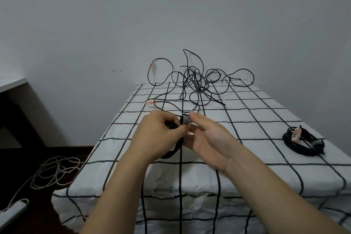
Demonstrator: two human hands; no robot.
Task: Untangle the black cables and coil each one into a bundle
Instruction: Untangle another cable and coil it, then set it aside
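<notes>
My left hand point(158, 136) grips a coiled black cable bundle point(171, 153) above the near part of the bed, with its loops hanging below the fingers. My right hand point(207, 137) pinches a grey strap point(184, 120) at the top of that bundle, palm turned up. A tangle of black cables point(197, 83) lies at the far end of the bed, with taped ends at its left side. A finished black coil with a white label point(302, 143) rests on the bed at the right.
The bed point(247, 167) has a white cover with a black grid. On the dark floor at the left lie a loose white cable point(51, 173) and a power strip point(13, 209). A white desk edge point(11, 81) stands at the far left; a wall is behind.
</notes>
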